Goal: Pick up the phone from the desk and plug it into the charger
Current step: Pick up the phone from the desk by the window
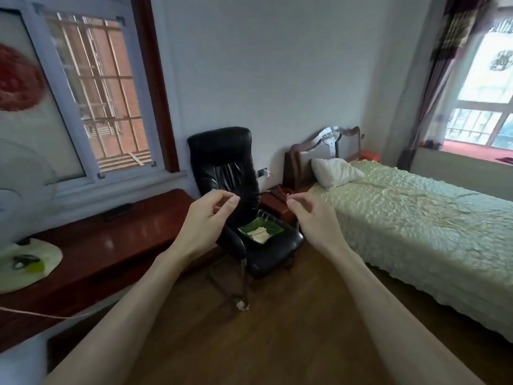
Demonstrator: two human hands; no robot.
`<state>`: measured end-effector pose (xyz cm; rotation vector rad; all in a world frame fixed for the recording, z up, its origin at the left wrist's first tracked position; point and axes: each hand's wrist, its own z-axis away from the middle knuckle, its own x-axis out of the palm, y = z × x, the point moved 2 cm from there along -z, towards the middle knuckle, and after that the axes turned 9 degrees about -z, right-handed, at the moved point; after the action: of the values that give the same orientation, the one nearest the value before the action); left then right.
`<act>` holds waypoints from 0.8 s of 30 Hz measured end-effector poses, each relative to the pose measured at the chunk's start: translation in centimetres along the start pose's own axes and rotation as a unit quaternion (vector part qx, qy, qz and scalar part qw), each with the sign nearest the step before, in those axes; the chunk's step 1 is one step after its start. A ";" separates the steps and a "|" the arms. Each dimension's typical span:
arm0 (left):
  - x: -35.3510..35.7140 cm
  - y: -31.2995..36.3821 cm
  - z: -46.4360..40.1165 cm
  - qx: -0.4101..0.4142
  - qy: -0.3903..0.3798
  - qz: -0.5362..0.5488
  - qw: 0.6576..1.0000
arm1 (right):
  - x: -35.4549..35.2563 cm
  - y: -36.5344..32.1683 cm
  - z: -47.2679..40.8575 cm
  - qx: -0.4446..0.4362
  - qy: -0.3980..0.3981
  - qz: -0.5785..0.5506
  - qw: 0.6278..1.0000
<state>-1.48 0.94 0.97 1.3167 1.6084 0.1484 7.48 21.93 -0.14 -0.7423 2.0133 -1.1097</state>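
The phone point(118, 211) is lying flat at the far edge of the table point(111, 254), left of the chair point(230, 173). Both hands, left point(206, 220) and right point(313, 220), are hovering empty, fingers loosely curled, nowhere near it. It is probably rigid, light and smooth-faced; gripping across the long edges is advisable. The charger point(263, 172) is sitting in the far wall.

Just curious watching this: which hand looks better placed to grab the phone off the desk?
The left hand, probably. The phone lies on the desk by the window, on the left side. The right hand is empty too, but hangs nearer the bed.
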 end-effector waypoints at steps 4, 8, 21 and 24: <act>0.0 -4.0 -3.4 -0.038 0.000 0.006 0.999 | 3.3 1.6 -3.8 0.009 -0.004 0.009 1.000; 0.6 -8.6 -7.0 -0.059 -0.010 -0.001 0.998 | 6.9 4.8 -8.3 0.028 -0.020 0.008 0.999; 0.7 -24.3 -17.6 -0.198 0.050 -0.085 0.975 | 22.3 12.8 -27.3 0.034 -0.176 -0.035 0.983; -0.4 -27.8 -17.8 -0.237 0.056 -0.115 0.963 | 27.5 13.9 -30.2 0.029 -0.224 -0.030 0.974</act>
<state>-33.14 -2.10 -7.76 0.7611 1.6759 0.4428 -34.74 21.75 -9.22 -0.9344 1.5809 -0.9310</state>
